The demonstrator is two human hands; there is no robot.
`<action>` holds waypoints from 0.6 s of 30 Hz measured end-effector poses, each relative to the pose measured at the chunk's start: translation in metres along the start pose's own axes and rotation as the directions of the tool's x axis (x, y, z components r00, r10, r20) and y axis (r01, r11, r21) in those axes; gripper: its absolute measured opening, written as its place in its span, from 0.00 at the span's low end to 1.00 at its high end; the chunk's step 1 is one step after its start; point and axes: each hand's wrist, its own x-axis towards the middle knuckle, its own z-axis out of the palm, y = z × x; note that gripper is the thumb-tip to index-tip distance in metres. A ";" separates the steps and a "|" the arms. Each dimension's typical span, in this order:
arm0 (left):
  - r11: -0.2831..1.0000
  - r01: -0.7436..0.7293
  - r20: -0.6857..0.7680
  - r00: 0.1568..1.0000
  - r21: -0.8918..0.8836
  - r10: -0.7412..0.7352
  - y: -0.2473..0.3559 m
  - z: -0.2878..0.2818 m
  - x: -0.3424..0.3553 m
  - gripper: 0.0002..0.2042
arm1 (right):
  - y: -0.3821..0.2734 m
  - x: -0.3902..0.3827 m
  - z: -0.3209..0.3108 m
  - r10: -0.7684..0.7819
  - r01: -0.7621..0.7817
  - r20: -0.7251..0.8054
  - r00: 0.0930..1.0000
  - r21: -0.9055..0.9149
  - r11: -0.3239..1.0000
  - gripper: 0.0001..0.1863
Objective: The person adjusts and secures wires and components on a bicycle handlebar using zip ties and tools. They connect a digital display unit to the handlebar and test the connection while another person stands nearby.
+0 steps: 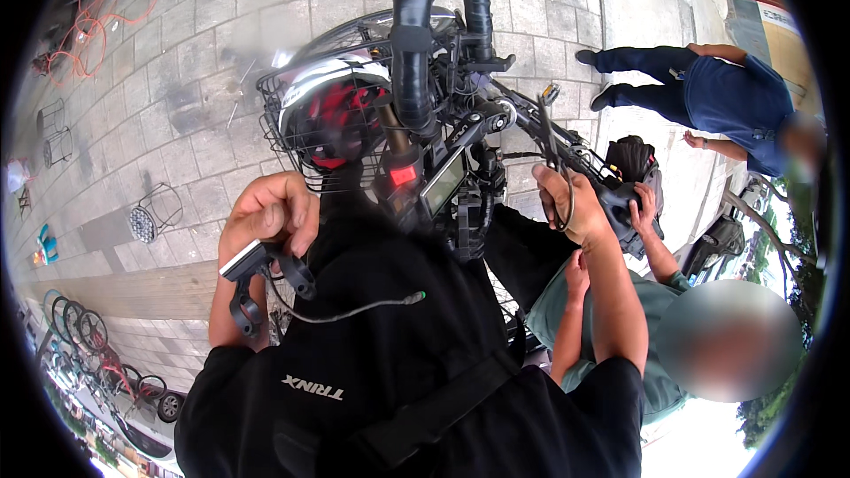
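My left hand [271,217] is closed on a small bike display [243,260] with black clamp rings. From the display a thin cable [367,308] with a green tip hangs across my black shirt. To the right, my right hand [577,202] is closed around a dark looped cable [556,137], whose ends are hard to trace. Between my hands stands a bicycle with black-taped drop handlebars [413,62]. A second, larger display [443,184] sits at its handlebar. The front wire basket [273,115] holds a white, black and red helmet [341,111].
At the right, a person in a green shirt [651,301] rests a hand on the black saddle [617,205]. Another person in dark blue [735,102] stands farther off. A wire stool [143,223], an orange cord [87,28] and parked bicycles [93,327] are on the left.
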 end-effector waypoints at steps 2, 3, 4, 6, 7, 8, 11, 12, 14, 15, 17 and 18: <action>1.000 -0.006 -0.053 0.999 0.006 0.006 -0.006 0.001 -0.003 0.24 | 0.033 0.008 -0.006 -0.071 0.065 -0.114 0.991 -0.059 0.996 0.23; 1.000 0.015 -0.095 0.995 0.022 -0.013 -0.003 0.005 -0.002 0.24 | 0.048 0.007 -0.009 -0.056 0.035 -0.164 0.985 -0.132 0.991 0.23; 0.998 0.055 -0.107 0.993 0.018 -0.053 0.000 0.003 -0.001 0.25 | 0.069 0.002 -0.010 -0.023 -0.004 -0.196 0.980 -0.140 0.990 0.22; 1.000 0.024 -0.095 0.995 -0.006 -0.024 -0.006 -0.002 -0.007 0.24 | 0.122 0.018 -0.015 0.008 -0.042 -0.207 0.978 -0.163 0.986 0.21; 0.998 0.043 -0.068 0.997 -0.043 -0.045 -0.003 -0.006 -0.006 0.24 | 0.148 0.015 -0.013 0.114 -0.129 -0.188 0.976 -0.071 0.989 0.20; 0.997 0.043 -0.055 0.997 -0.068 -0.047 -0.003 -0.009 -0.007 0.23 | 0.168 0.017 -0.004 0.103 -0.118 -0.247 0.964 -0.044 0.992 0.17; 0.992 0.106 -0.022 0.994 -0.062 -0.108 0.004 -0.017 -0.004 0.23 | 0.226 0.021 0.018 0.230 -0.228 -0.120 0.966 0.028 0.973 0.15; 0.989 0.135 -0.003 0.991 -0.056 -0.136 0.009 -0.019 0.001 0.23 | 0.265 0.030 0.030 0.234 -0.236 -0.155 0.960 0.001 0.972 0.15; 0.983 0.180 0.034 0.983 -0.040 -0.178 0.016 -0.024 0.007 0.23 | 0.293 0.038 0.062 0.302 -0.319 -0.212 0.930 -0.052 0.946 0.16; 0.978 0.207 0.048 0.978 -0.030 -0.205 0.021 -0.024 0.011 0.23 | 0.304 0.037 0.077 0.293 -0.313 -0.202 0.934 -0.072 0.947 0.17; 0.968 0.249 0.083 0.965 0.006 -0.249 0.031 -0.023 0.019 0.22 | 0.313 0.031 0.105 0.310 -0.357 -0.233 0.922 -0.201 0.912 0.21; 0.961 0.273 0.113 0.955 0.030 -0.275 0.036 -0.021 0.024 0.21 | 0.334 0.035 0.121 0.301 -0.372 -0.255 0.919 -0.307 0.876 0.23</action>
